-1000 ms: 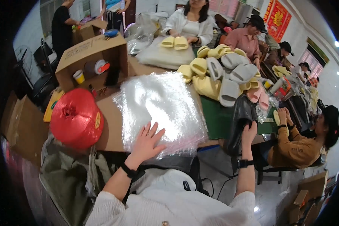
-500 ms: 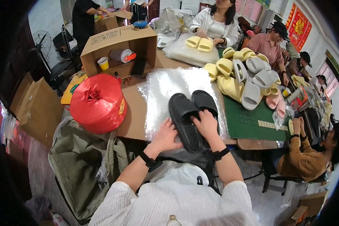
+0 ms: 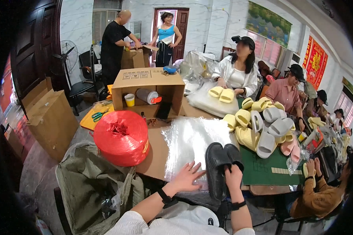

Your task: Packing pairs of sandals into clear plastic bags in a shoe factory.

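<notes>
A pair of black slide slippers (image 3: 217,168) is gripped in my right hand (image 3: 233,177), close to the table's front edge. The pair is tilted, the left slipper partly covering the other one, and my fingers go in between them. Left of the slippers, my left hand (image 3: 187,177) has its fingers spread over a stack of clear plastic bags (image 3: 196,137) and holds nothing. Whether its palm touches the bags I cannot tell.
A big red roll of plastic twine (image 3: 121,137) stands left, before an open cardboard box (image 3: 149,78) holding a cup and bottle. Yellow and grey slippers (image 3: 268,125) are heaped right on a green mat (image 3: 255,164). A sack (image 3: 94,184) sits lower left. Co-workers sit along the right.
My left hand has come off the black slippers and spread open. My right hand has closed on the pair and tilted it. The view has swung upward, showing more of the room.
</notes>
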Demonstrator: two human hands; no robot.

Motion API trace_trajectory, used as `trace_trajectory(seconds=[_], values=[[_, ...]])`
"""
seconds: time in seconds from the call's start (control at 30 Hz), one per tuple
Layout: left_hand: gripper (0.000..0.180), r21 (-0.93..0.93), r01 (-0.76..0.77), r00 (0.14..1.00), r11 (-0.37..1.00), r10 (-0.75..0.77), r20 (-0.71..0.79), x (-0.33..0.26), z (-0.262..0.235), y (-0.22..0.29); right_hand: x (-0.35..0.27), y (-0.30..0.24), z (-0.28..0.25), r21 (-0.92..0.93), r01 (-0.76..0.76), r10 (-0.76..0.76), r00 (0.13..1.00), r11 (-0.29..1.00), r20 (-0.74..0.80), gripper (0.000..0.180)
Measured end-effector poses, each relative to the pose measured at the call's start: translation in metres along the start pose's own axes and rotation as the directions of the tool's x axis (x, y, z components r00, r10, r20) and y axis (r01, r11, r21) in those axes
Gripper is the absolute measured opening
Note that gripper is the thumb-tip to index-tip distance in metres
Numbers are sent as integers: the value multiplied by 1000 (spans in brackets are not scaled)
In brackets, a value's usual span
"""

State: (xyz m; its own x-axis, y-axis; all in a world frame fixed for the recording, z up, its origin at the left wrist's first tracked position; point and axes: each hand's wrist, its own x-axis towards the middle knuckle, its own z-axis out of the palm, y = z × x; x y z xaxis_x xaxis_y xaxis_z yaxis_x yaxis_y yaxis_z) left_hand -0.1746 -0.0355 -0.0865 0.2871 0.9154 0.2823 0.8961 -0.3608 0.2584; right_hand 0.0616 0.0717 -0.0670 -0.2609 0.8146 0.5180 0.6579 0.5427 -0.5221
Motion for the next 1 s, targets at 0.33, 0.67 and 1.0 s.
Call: trace_trajectory(seconds=[0.33, 0.67, 1.0], values=[[30, -247, 79, 967, 966, -134, -216, 31, 7, -2, -56, 46, -104, 361, -153, 240, 948, 920, -210, 22], [27, -692, 194, 887, 695, -426, -178, 47, -23, 12, -78, -35, -155, 338, -26, -9, 995, 941, 101, 32], [34, -604, 176, 948, 777, -299, -109, 46, -34, 21, -75, -40, -102, -4, 64, -59, 933, 998, 354, 22]])
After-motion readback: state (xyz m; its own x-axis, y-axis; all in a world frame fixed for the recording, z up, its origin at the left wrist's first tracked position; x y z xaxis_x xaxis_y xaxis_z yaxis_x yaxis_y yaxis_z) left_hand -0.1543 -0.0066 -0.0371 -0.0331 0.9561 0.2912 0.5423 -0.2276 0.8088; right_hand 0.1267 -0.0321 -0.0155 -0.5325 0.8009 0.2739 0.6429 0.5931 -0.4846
